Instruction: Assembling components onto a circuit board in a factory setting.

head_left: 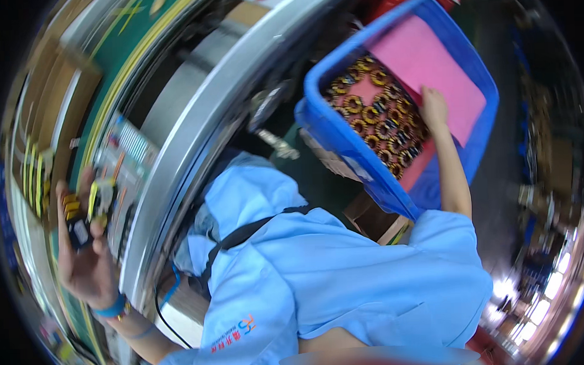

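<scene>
My left hand [89, 267] is raised over the workbench at the left, palm up, with fingers curled around a few small black-and-yellow pieces [79, 232] that look like wound ring coils. Motion blur softens their outlines. My right hand [435, 108] reaches into a blue plastic bin [358, 156] and grips the edge of a pink sheet [429, 65]. Many copper-and-black ring coils [381, 124] lie in a layer beside that sheet, on another pink sheet [415, 172]. The fingertips of my right hand are partly hidden.
A grey curved-looking bench edge [200, 121] runs between my body and the bench. On the green bench top lie a clear plastic tray [133, 144] and cardboard boxes [67, 106]. Below the bin is an open cardboard box [377, 219]. Something red [395, 0] sits behind the bin.
</scene>
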The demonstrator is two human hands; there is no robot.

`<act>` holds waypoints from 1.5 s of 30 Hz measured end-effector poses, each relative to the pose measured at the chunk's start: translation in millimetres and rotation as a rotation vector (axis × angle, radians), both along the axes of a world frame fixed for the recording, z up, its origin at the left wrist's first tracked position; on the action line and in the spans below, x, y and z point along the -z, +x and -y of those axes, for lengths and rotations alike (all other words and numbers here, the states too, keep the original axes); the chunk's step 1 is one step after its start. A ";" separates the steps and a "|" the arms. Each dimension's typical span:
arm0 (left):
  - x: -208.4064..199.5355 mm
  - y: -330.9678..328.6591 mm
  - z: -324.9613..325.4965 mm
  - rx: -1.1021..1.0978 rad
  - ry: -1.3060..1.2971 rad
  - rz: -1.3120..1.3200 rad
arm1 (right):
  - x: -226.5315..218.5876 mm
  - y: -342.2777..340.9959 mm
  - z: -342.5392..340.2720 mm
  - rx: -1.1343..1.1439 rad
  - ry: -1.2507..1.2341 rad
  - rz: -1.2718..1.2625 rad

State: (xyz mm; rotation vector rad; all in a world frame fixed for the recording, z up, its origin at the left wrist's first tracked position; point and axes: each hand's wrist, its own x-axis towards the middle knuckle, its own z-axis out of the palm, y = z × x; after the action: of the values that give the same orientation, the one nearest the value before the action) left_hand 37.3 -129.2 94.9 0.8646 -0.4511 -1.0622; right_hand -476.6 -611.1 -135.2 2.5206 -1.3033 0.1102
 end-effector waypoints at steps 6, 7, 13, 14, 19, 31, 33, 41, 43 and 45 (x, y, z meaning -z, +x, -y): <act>16.8 21.9 -7.2 -0.094 0.026 0.010 | -19.3 76.3 -93.9 -0.156 0.435 0.092; 21.0 23.9 -0.2 -0.065 0.031 0.003 | -19.5 87.9 -107.3 -0.101 0.653 -0.073; 4.3 24.6 9.8 0.165 -0.053 0.111 | -39.9 47.8 -28.6 -0.080 0.988 0.737; 3.3 22.3 11.4 0.163 -0.046 0.113 | -57.0 38.3 -5.1 0.146 0.984 0.864; -0.1 5.9 16.2 -0.095 -0.007 0.167 | 19.8 -136.0 151.3 0.555 0.081 0.721; -38.5 -4.4 26.5 -0.464 0.568 0.771 | 169.1 -267.4 259.0 0.728 0.290 0.287; -1.2 20.4 19.0 -0.497 0.772 1.111 | 118.5 -352.0 320.9 0.530 0.258 -0.003; -32.7 -26.8 63.4 -0.542 0.951 1.799 | 170.2 -313.1 311.7 0.499 0.360 0.066; -38.8 -33.0 77.0 -0.445 1.077 1.889 | 161.7 -307.3 309.9 0.552 0.315 0.050; -35.0 -29.1 81.3 -0.336 1.174 2.006 | 157.7 -301.3 307.6 0.611 0.261 0.035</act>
State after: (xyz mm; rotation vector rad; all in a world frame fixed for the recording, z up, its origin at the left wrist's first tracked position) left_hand 8.2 -210.5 129.9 2.8413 -1.2339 0.4001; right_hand -777.9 -918.8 -292.9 2.1907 -2.1519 -0.1591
